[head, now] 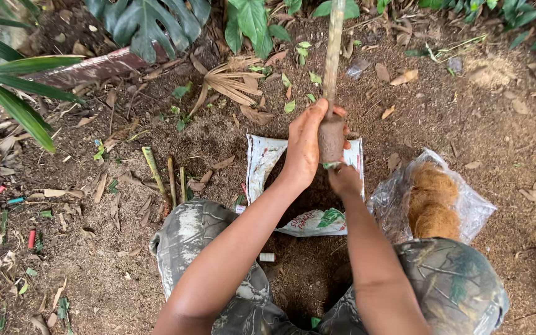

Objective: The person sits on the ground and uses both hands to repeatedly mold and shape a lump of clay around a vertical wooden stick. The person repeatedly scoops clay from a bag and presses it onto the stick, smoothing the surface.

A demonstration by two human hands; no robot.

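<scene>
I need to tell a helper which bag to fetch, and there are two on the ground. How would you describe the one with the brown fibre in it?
Start at the person's right knee in camouflage trousers. Just beyond it on the bare soil lies a clear plastic bag holding balls of golden-brown fibre. The white printed sack under the hands is opaque and open over dark soil; this one is see-through.

Landmark: white printed plastic sack [268,162], spread flat on brown soil ground [466,124]. Above its middle stood an upright brown wooden stem [333,56]. Right of the sack lay a clear plastic bag [466,208] containing tan coconut fibre [432,201]. Left of the sack lay short cut green stalks [162,177].
</scene>
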